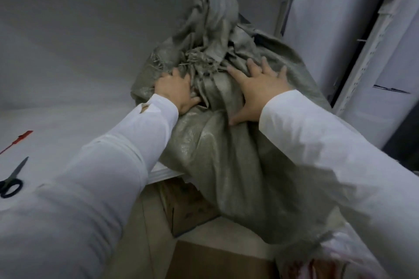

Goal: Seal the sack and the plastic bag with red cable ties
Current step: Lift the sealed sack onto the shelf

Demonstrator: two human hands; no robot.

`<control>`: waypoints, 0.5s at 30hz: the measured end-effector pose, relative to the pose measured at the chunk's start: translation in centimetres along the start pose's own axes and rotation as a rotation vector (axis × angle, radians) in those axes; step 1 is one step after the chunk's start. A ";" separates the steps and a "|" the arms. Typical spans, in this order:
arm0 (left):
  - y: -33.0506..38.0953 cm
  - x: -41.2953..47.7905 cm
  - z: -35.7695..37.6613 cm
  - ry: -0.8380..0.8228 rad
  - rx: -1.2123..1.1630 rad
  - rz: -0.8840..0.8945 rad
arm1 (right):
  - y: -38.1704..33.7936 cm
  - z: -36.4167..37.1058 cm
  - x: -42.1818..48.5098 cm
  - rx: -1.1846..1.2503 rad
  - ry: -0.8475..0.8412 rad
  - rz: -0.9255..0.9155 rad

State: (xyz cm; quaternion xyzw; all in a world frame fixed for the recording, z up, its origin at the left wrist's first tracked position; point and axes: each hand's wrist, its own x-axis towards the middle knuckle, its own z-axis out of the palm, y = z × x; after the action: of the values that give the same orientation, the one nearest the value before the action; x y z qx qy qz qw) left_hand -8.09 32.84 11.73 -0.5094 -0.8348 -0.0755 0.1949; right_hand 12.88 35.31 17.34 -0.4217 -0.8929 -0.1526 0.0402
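Though both on the sack (pixel 210 154), left grip (pixel 175 92) tight, right grip (pixel 260 90) flat.

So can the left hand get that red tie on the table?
Probably yes. The red cable tie lies in the open on the white table, off to the left, with only the scissors near it. The left hand holds the sack, so it must let go and swing back first.

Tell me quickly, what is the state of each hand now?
Left hand: closed, fingers curled into a fold of the sack.
Right hand: open, pressing flat on the sack.
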 end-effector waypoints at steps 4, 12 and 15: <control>0.7 -0.9 0.2 0.010 -0.034 -0.044 | 0.0 1.4 -6.1 -0.036 -0.123 0.172; 2.2 -2.1 -0.2 0.010 0.024 -0.026 | 1.9 4.3 -8.0 0.040 0.007 0.269; 2.2 -1.9 0.4 0.005 0.010 -0.046 | 3.6 5.1 -7.8 -0.061 0.178 0.210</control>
State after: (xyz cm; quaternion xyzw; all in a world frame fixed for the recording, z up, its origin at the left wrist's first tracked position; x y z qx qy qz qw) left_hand -5.48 32.39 10.47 -0.4889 -0.8461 -0.0771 0.1977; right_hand 20.91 33.24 11.79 -0.4988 -0.8316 -0.2113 0.1219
